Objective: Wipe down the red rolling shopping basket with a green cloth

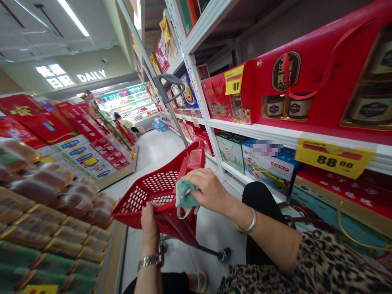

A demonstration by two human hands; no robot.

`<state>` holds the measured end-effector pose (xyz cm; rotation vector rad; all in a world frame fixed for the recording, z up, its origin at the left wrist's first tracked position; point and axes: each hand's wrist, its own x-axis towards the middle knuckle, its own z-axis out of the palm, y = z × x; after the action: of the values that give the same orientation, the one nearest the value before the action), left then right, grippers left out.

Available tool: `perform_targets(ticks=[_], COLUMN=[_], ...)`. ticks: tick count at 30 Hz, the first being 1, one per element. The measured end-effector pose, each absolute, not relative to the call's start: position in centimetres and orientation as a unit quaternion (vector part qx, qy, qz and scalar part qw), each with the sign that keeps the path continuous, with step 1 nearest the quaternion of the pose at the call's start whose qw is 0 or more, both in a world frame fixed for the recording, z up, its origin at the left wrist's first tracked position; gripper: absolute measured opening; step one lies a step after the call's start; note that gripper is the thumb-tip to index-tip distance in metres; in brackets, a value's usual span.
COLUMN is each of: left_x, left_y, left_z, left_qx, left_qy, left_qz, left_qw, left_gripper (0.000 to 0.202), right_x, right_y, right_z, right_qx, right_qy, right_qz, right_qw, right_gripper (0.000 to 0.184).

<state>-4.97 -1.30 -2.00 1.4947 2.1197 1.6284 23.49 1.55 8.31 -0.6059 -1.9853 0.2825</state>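
Note:
A red plastic shopping cart with perforated walls stands in the aisle in front of me, its grey handle reaching up and away. My left hand is closed around the near rim, on the left side. Bunched in my right hand is a green cloth with white edging. That hand rests over the cart's right rim, and the cloth touches the red plastic there. The palm side of my right hand is hidden. Below, a black caster wheel shows on the floor.
White shelving on my right carries red gift boxes and a yellow price tag. Stacked packaged goods line the left. Farther along the tiled aisle, a person is near a lit cooler.

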Motion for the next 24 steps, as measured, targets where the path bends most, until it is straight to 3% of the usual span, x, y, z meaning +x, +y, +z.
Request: perform_targets(ticks=[5,9,18,24], left_x=[-4.4,-3.8,-3.2,-2.6], left_y=[-1.3,-1.2,-0.9,-1.9], left_z=[-1.7,-1.2,-1.0,0.4], left_qx=[0.472,0.499,0.465,0.511], left_qy=[0.687,0.683,0.683,0.662], left_qz=[0.544,0.527,0.551,0.543], left_qw=[0.093,0.089,0.117,0.072], left_gripper=[0.063,0.062,0.060,0.053], right_x=[23.6,24.0,24.4,22.3], right_y=[3.8,3.9,0.8,-0.9], right_z=[9.5,9.1,7.8,7.5], right_qx=[-0.335,-0.361,-0.234,-0.247], right_qy=[-0.821,-0.805,-0.820,-0.822], right_qz=[0.105,0.091,0.133,0.109], right_qw=[0.450,0.461,0.505,0.502], right_gripper=[0.022,0.020,0.013,0.015])
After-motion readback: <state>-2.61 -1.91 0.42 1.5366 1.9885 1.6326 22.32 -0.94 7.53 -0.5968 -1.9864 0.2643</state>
